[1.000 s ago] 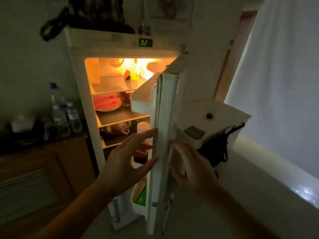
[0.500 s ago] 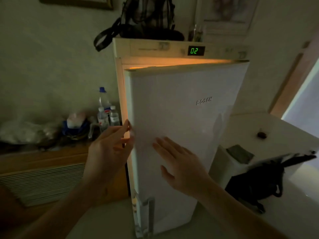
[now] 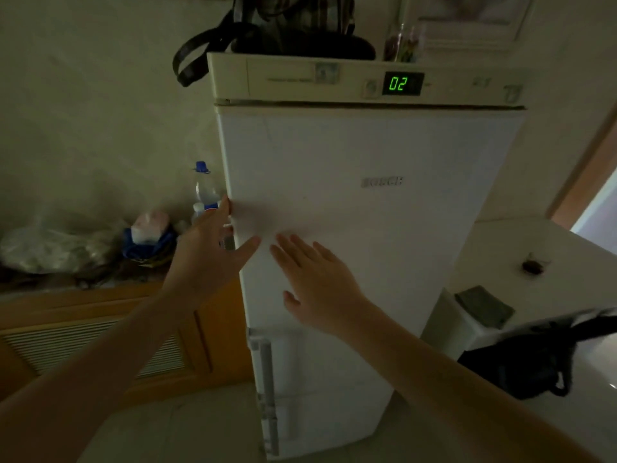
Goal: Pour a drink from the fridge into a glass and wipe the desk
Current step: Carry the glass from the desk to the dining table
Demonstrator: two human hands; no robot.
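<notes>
The white fridge stands in front of me with its door shut and a green "02" on its top panel. My left hand is open at the door's left edge, fingers spread, thumb on the door face. My right hand lies flat and open on the door front, just right of the left hand. Neither hand holds anything. No drink and no glass are in view. A white desk stands to the right of the fridge.
Water bottles and bags sit on a wooden cabinet left of the fridge. A dark bag lies on the fridge top. On the desk are a small dark object and a grey cloth; a black bag hangs from it.
The fridge door has swung from wide open to fully shut, and the inside light is gone. Both hands followed the door and now rest on its front.
</notes>
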